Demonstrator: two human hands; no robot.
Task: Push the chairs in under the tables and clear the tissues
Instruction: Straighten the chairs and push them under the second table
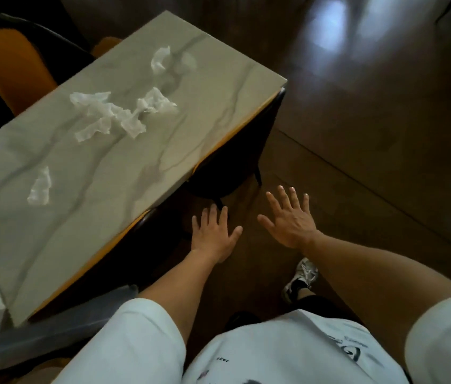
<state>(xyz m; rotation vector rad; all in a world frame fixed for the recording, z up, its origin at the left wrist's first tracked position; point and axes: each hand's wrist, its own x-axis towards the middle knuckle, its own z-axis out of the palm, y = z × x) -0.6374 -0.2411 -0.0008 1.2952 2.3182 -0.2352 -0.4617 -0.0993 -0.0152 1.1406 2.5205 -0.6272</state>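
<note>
- Both hands are out in front of me, fingers spread and straight, grip apart on each and holding nothing: left hand (214,234) just off the table's near corner, right hand (290,217) over the bare floor (385,134).
- The near chairs (218,178) sit dark under the table (141,151) edge, seemingly pushed in; I judge that side done.
- An orange chair (11,67) on the far side stands clear of the table and appears to need pushing.
- The tissues (119,115) lie crumpled mid-table, one more (40,187) nearer me, others (163,59) towards the far end.
- Advice: gather the central cluster first, sweeping pieces together with flat fingers before closing on them; they are light and may scatter.
</note>
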